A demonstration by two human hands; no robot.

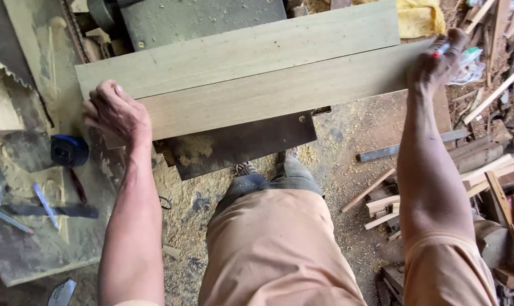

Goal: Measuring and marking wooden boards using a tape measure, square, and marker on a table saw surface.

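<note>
While two pale boards lie side by side across a dark metal tabletop [240, 148], everything here is placed around the nearer board [279, 93]. Off its left end, a blue tape measure [69, 150] and a blue pen [44, 205] lie on a dusty slab, apparently set within reach. At that left end the left hand [116, 113] presses down with curled fingers, seemingly to pin the wood. Beyond it, touching, lies the farther board [240, 51]. At the right end the right hand [438, 59] grips a red-tipped marker [442, 50] at the corner. Below, sawdust covers the floor [347, 164].
</note>
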